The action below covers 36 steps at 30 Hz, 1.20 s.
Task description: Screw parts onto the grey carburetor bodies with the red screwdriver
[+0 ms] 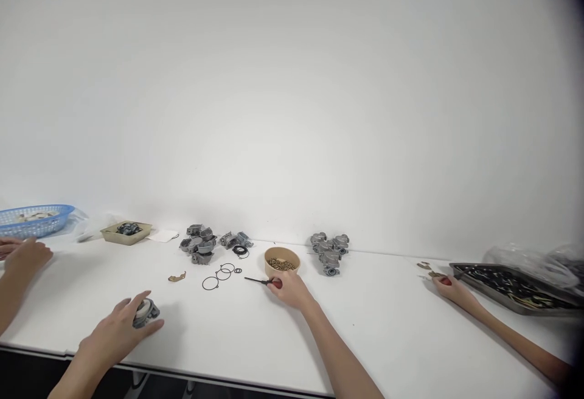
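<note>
At the front left of the white table (pixel 255 338), my left hand (pixel 112 333) is around a small grey metal housing (pixel 150 311) with a pale round part in it; thumb and index finger lie on either side, and the palm hides some of it. My right hand (pixel 292 289) is closed on the red handle of a screwdriver (pixel 256 280), its dark shaft pointing left. Just behind that hand stands a round tan bowl (pixel 270 259) of small brass-coloured screws. Thin black rings (pixel 223 274) lie left of the screwdriver tip, and a brass-coloured bracket (pixel 177 277) lies farther left.
Grey housings are piled at back left (pixel 198 244) and back centre (pixel 329 253). A shallow tan tray (pixel 107 235) and a blue basket (pixel 64 219) stand left. At right, a co-worker's hand (pixel 449 289) holds a red-handled tool by a metal tray (pixel 515 308). Another person's hands (pixel 31 256) are far left.
</note>
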### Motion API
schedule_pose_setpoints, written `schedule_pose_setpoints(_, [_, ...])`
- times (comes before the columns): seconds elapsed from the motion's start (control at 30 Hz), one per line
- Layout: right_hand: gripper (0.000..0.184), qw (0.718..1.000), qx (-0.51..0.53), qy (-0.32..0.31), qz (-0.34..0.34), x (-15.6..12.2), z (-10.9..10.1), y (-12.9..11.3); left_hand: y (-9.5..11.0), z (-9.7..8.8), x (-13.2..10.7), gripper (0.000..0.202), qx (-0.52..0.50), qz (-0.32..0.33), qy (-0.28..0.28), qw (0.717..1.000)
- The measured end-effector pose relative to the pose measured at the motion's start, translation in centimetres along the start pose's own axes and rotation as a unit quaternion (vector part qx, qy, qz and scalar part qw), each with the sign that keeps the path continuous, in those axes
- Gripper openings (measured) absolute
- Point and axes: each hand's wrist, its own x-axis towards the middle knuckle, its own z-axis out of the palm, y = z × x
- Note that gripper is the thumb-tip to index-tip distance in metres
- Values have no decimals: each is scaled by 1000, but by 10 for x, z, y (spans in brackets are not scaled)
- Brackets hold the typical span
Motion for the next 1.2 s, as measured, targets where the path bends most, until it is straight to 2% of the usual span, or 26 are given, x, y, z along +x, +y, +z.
schedule_pose_setpoints(0.03, [9,1000,-4,-3,0,0,0,0,-7,6,3,66,-18,8,-30,999])
schedule_pose_setpoints(0.07, [8,1000,-7,-7,1,-1,1,0,-13,11,5,59,-27,8,-37,999])
schedule_pose_setpoints(0.13, [7,1000,-12,-20,8,-1,1,0,-18,19,7,47,-45,6,-20,999])
schedule_pose_setpoints(0.2, [9,999,-10,-40,17,-1,0,0,-14,24,6,43,-83,24,-10,996])
schedule_pose_setpoints(0.27, [10,998,-1,-57,26,-1,-1,-1,-2,25,5,47,-143,73,-31,987])
schedule_pose_setpoints(0.4, [12,998,17,-64,21,-2,-1,-2,47,35,6,50,-225,183,-83,953])
schedule_pose_setpoints(0.57, [12,998,-2,-60,24,-1,3,1,134,61,14,51,-255,304,-149,906])
schedule_pose_setpoints(0.67, [10,998,-35,-42,31,0,6,4,180,75,19,52,-287,366,-211,860])
schedule_pose_setpoints(0.8, [15,998,-46,-40,21,1,7,10,217,81,22,56,-317,425,-262,806])
schedule_pose_setpoints(0.9, [22,998,-24,-48,13,1,5,15,225,81,24,58,-323,441,-292,785])
schedule_pose_setpoints(1.0, [22,999,25,-45,9,2,0,18,219,82,26,63,-345,415,-319,780])
schedule_pose_setpoints(1.1, [30,996,83,-16,11,5,-5,17,209,88,31,75,-387,376,-348,767])
schedule_pose_setpoints(1.2, [38,990,138,26,23,7,-7,10,203,94,35,79,-418,359,-384,741])
